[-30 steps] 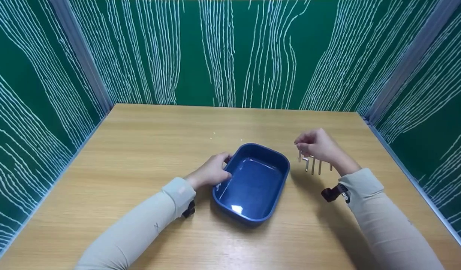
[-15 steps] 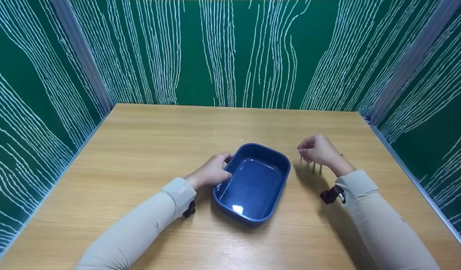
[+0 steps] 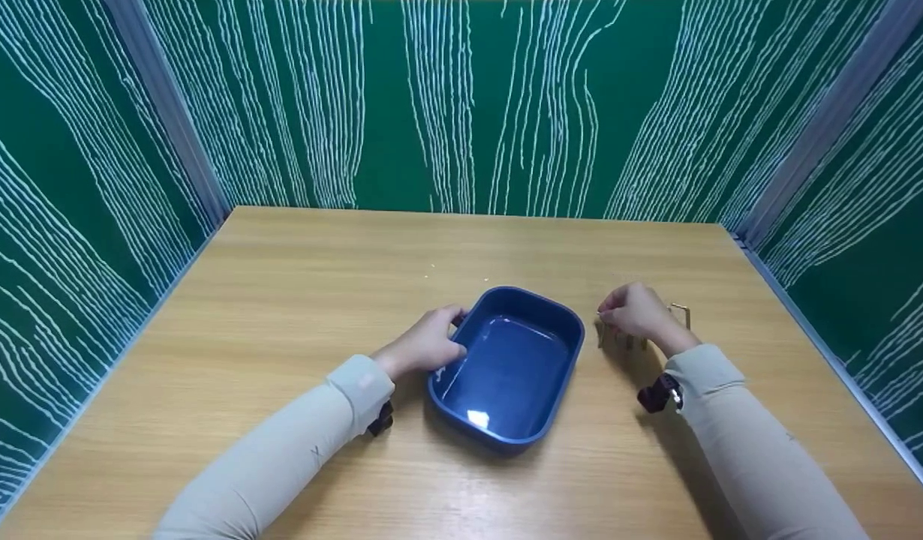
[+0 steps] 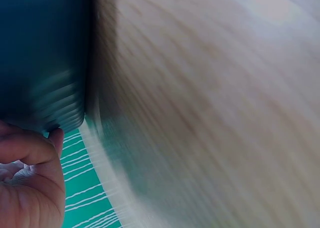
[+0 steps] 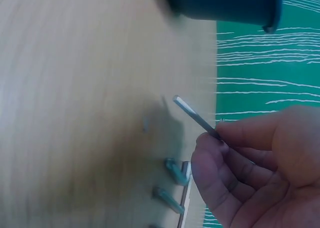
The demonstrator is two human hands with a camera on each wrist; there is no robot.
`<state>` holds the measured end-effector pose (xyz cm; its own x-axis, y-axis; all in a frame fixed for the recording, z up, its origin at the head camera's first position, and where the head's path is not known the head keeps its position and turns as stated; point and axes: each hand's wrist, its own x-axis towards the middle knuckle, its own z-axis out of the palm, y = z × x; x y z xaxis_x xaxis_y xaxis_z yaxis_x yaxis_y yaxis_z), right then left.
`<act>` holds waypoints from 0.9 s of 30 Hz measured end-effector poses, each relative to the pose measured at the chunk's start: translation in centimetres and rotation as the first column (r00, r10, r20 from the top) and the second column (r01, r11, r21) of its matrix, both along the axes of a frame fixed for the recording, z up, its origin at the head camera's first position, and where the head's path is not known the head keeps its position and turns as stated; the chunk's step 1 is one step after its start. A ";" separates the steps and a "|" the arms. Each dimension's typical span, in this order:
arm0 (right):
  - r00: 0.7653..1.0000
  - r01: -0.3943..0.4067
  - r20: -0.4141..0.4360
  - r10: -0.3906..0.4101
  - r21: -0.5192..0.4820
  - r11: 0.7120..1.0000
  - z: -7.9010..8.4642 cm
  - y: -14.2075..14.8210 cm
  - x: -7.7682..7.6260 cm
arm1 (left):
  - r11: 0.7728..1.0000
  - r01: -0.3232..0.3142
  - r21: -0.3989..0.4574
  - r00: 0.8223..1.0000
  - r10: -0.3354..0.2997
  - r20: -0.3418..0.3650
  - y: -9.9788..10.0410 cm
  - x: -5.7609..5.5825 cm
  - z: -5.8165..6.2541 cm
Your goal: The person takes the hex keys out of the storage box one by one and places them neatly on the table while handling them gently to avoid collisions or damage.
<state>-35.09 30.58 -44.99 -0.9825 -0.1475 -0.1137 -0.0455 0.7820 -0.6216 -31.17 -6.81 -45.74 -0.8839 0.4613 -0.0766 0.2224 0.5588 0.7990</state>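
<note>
A deep blue rectangular container (image 3: 506, 375) with rounded corners stands on the table, its bare inner floor showing. My left hand (image 3: 428, 342) grips its left rim, thumb over the edge and fingers against the outer wall. To the right of the container, my right hand (image 3: 635, 310) pinches a thin metal hex key (image 5: 195, 117) between thumb and fingertips, held above the table. Several L-shaped hex keys (image 5: 176, 172) lie in a row beneath and beside that hand, partly hidden by it in the head view. One bent key (image 3: 687, 315) shows right of the wrist.
The wooden table (image 3: 341, 277) is enclosed by green walls (image 3: 386, 105) with white wavy lines. A few tiny white specks (image 3: 486, 280) lie behind the container. Each wrist carries a dark camera (image 3: 656, 394).
My right hand has come down and slightly toward me, with a hex key in its fingers. The bent key right of the wrist shows more now. The left hand and container stay put.
</note>
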 end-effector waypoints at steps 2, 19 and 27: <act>1.000 0.001 -0.004 -0.001 0.004 1.000 -0.2 -0.1 0.0 | 1.000 -0.001 0.001 1.000 0.001 0.004 0.0 0.0 0.0; 0.992 -0.003 -0.122 0.019 0.134 0.991 -1.4 -0.5 -0.4 | 1.000 0.024 -0.011 0.999 -0.024 -0.036 -0.4 0.0 0.1; 0.994 0.010 -0.107 0.006 0.145 0.989 -1.6 -0.5 -0.3 | 1.000 0.018 0.025 1.000 -0.018 0.003 -0.6 0.1 0.2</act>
<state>-35.38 30.07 -46.63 -0.9904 -0.1350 -0.0282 -0.1036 0.8635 -0.4936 -31.09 -7.45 -45.53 -0.8752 0.4790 -0.0676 0.2299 0.5349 0.8130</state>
